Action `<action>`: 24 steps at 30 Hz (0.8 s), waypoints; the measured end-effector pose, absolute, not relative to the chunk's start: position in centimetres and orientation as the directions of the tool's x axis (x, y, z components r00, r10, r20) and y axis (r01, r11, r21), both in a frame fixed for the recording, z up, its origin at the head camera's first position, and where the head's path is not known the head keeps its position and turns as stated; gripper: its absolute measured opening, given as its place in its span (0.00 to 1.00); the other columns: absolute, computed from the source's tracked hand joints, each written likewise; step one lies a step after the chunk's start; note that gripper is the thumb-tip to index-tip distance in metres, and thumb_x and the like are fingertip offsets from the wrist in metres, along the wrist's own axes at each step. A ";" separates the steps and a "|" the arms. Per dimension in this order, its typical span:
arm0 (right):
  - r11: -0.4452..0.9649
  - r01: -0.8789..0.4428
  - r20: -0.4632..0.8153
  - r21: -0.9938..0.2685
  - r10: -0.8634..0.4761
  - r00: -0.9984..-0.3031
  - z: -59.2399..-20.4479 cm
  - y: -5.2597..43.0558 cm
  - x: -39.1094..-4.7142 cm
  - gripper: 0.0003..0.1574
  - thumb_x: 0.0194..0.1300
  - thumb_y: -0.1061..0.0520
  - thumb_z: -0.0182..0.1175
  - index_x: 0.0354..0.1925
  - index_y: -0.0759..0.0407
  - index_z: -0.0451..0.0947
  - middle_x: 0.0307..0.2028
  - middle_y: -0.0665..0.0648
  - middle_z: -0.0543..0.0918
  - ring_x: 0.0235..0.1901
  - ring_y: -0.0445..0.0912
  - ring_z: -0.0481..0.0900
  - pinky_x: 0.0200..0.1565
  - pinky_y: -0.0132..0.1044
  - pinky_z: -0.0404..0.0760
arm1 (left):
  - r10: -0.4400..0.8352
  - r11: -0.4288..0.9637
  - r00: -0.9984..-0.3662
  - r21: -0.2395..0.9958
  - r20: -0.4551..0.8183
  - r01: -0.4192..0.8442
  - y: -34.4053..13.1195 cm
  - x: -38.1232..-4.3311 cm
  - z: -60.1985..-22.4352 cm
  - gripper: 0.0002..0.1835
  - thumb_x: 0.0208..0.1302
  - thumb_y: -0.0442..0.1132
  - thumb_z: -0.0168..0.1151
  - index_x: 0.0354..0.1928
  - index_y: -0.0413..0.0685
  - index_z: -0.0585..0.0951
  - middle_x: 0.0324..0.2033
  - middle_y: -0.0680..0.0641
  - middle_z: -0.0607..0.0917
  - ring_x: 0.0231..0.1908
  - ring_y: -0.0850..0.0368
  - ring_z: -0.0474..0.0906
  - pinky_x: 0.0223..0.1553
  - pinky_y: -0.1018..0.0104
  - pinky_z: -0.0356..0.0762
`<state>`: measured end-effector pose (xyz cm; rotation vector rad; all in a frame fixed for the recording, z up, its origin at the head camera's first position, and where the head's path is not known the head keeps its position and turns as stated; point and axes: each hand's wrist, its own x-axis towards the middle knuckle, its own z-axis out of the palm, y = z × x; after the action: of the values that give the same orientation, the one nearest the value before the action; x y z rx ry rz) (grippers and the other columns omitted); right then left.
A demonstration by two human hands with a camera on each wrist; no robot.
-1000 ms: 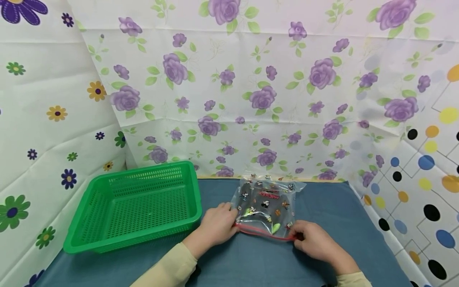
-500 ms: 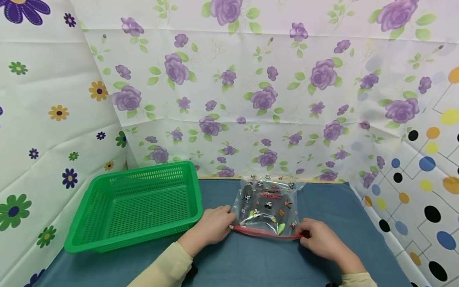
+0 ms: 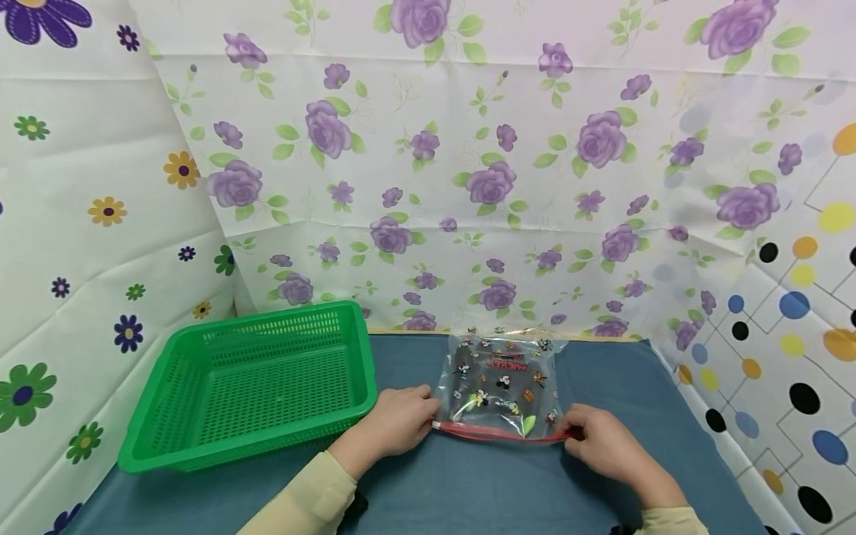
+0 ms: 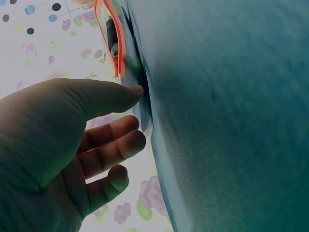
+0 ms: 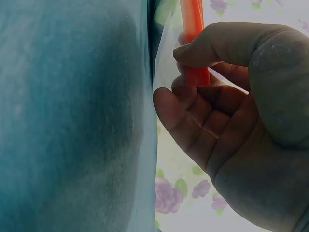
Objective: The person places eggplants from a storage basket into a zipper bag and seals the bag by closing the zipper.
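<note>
A clear zipper bag (image 3: 503, 382) printed with small cartoon figures lies on the blue cloth. Its red zip strip (image 3: 495, 433) faces me. A dark shape and light-green pieces show through the plastic; their kind is unclear. My left hand (image 3: 401, 420) pinches the bag's near left corner beside the zip; the left wrist view shows its thumb (image 4: 116, 96) over the hidden index finger, the other fingers bent loosely. The two red strips (image 4: 121, 48) stand slightly apart there. With thumb and fingers, my right hand (image 3: 602, 438) pinches the right end of the red strip (image 5: 193, 19).
An unfilled green plastic basket (image 3: 267, 386) stands left of my left hand, close to the forearm. Behind the blue cloth (image 3: 468, 490) rises a flowered curtain (image 3: 414, 186). A dotted sheet (image 3: 802, 334) borders the right side and another flowered sheet (image 3: 87, 260) the left.
Both hands have drawn slightly apart, the right hand shifting rightward and the left a little leftward. The red strip is stretched wider between them. The basket has stayed put.
</note>
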<state>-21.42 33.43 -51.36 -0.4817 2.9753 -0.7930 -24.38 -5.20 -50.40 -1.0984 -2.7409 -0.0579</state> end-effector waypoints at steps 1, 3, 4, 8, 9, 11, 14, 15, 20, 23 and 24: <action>0.824 -0.286 0.055 -0.489 -0.298 -0.953 -51.4 33.5 -21.4 0.18 0.60 0.64 0.67 0.32 0.36 0.83 0.31 0.40 0.77 0.29 0.37 0.73 0.32 0.35 0.74 | 0.682 0.724 -0.705 -0.037 0.194 0.689 -5.2 -24.4 -50.4 0.05 0.71 0.44 0.65 0.34 0.64 0.81 0.27 0.57 0.70 0.23 0.62 0.67 0.17 0.63 0.61; 0.826 -0.285 0.056 -0.487 -0.296 -0.954 -51.5 33.6 -21.5 0.18 0.60 0.64 0.67 0.32 0.36 0.83 0.31 0.40 0.77 0.29 0.37 0.73 0.32 0.35 0.74 | 0.687 0.718 -0.697 -0.045 0.208 0.694 -5.2 -24.4 -50.4 0.06 0.71 0.45 0.64 0.34 0.64 0.81 0.27 0.57 0.70 0.23 0.62 0.67 0.17 0.63 0.60; 0.827 -0.283 0.056 -0.486 -0.293 -0.954 -51.5 33.6 -21.5 0.18 0.60 0.64 0.67 0.32 0.36 0.83 0.31 0.40 0.77 0.29 0.37 0.73 0.32 0.35 0.74 | 0.690 0.714 -0.691 -0.046 0.215 0.698 -5.2 -24.4 -50.4 0.06 0.72 0.45 0.64 0.34 0.64 0.81 0.27 0.57 0.70 0.23 0.62 0.67 0.17 0.63 0.60; 0.832 -0.274 0.063 -0.483 -0.279 -0.958 -51.4 33.7 -21.4 0.18 0.59 0.64 0.68 0.32 0.36 0.83 0.31 0.40 0.77 0.29 0.37 0.73 0.32 0.35 0.74 | 0.706 0.694 -0.666 -0.050 0.241 0.718 -5.2 -24.3 -50.3 0.07 0.74 0.46 0.62 0.34 0.65 0.83 0.27 0.58 0.69 0.23 0.63 0.65 0.17 0.65 0.58; 0.834 -0.268 0.064 -0.482 -0.272 -0.960 -51.3 33.7 -21.4 0.18 0.59 0.64 0.68 0.31 0.36 0.83 0.31 0.40 0.77 0.29 0.37 0.73 0.32 0.35 0.73 | 0.710 0.689 -0.660 -0.047 0.245 0.723 -5.2 -24.3 -50.3 0.07 0.74 0.47 0.62 0.34 0.65 0.84 0.27 0.58 0.69 0.24 0.63 0.64 0.17 0.65 0.58; 0.837 -0.249 0.062 -0.486 -0.252 -0.966 -51.2 33.7 -21.3 0.18 0.59 0.64 0.67 0.31 0.36 0.83 0.31 0.41 0.77 0.29 0.38 0.73 0.32 0.36 0.73 | 0.717 0.679 -0.651 -0.036 0.250 0.734 -5.2 -24.3 -50.2 0.07 0.74 0.47 0.62 0.35 0.65 0.84 0.28 0.58 0.70 0.25 0.63 0.64 0.18 0.67 0.59; 0.842 -0.224 0.056 -0.491 -0.227 -0.972 -51.2 33.8 -21.3 0.18 0.60 0.65 0.67 0.31 0.37 0.84 0.31 0.41 0.77 0.29 0.39 0.72 0.32 0.36 0.73 | 0.726 0.663 -0.638 -0.015 0.258 0.749 -5.2 -24.4 -50.2 0.06 0.75 0.47 0.62 0.37 0.64 0.85 0.32 0.59 0.72 0.29 0.64 0.66 0.20 0.68 0.62; 0.843 -0.220 0.055 -0.491 -0.223 -0.973 -51.1 33.8 -21.3 0.18 0.61 0.65 0.67 0.31 0.37 0.84 0.31 0.41 0.77 0.29 0.39 0.72 0.32 0.36 0.73 | 0.729 0.657 -0.632 -0.007 0.263 0.754 -5.2 -24.4 -50.3 0.06 0.75 0.47 0.62 0.38 0.63 0.85 0.33 0.59 0.73 0.30 0.64 0.67 0.21 0.69 0.63; 0.845 -0.208 0.052 -0.492 -0.211 -0.976 -51.2 33.9 -21.4 0.17 0.61 0.64 0.67 0.31 0.38 0.84 0.31 0.42 0.77 0.29 0.39 0.73 0.33 0.36 0.74 | 0.737 0.622 -0.594 0.023 0.323 0.783 -5.3 -24.5 -50.4 0.04 0.75 0.45 0.62 0.41 0.61 0.85 0.42 0.59 0.80 0.40 0.63 0.75 0.28 0.70 0.72; 0.843 -0.207 0.052 -0.497 -0.209 -0.976 -51.2 33.9 -21.4 0.17 0.61 0.64 0.68 0.31 0.38 0.84 0.31 0.41 0.78 0.30 0.39 0.74 0.33 0.37 0.75 | 0.734 0.598 -0.570 0.049 0.369 0.800 -5.4 -24.4 -50.4 0.04 0.75 0.44 0.62 0.44 0.59 0.85 0.48 0.57 0.83 0.45 0.62 0.79 0.32 0.67 0.77; 0.841 -0.210 0.054 -0.498 -0.212 -0.976 -51.1 33.8 -21.4 0.16 0.61 0.64 0.68 0.31 0.38 0.84 0.32 0.41 0.78 0.30 0.39 0.74 0.33 0.37 0.75 | 0.732 0.590 -0.565 0.059 0.381 0.805 -5.4 -24.3 -50.4 0.04 0.75 0.44 0.62 0.45 0.59 0.84 0.48 0.57 0.84 0.45 0.62 0.80 0.33 0.67 0.78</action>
<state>-21.41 33.83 -51.15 -0.3451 3.0113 -0.8135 -24.33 -5.41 -50.36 -1.2517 -2.5059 -0.3244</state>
